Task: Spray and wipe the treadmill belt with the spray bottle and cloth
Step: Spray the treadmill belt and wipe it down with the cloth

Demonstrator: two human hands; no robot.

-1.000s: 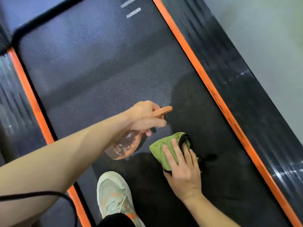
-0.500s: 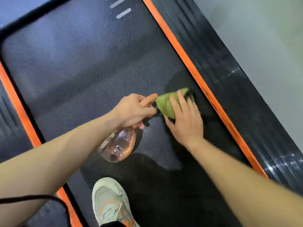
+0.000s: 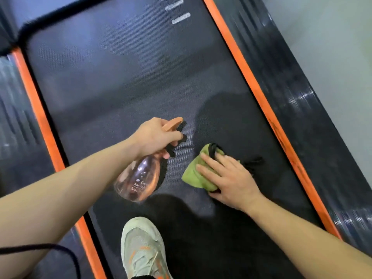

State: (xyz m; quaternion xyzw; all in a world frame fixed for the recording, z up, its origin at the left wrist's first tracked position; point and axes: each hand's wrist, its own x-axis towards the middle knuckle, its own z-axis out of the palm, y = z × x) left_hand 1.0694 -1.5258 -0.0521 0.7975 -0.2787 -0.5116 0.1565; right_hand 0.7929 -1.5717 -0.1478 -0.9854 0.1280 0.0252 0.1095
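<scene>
Right hand (image 3: 231,178) fingers lie flat and together, pressing the green cloth (image 3: 196,174) onto the treadmill belt (image 3: 120,77); left hand (image 3: 155,137), just left of the cloth, is wrapped round the spray bottle (image 3: 138,178), nozzle pointing up-belt; unwiped belt probably lies ahead.

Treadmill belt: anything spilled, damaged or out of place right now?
No spill or damage shows. One oddity: a shoe stands on the treadmill belt, near the cloth being wiped, so that patch stays uncleaned.
</scene>
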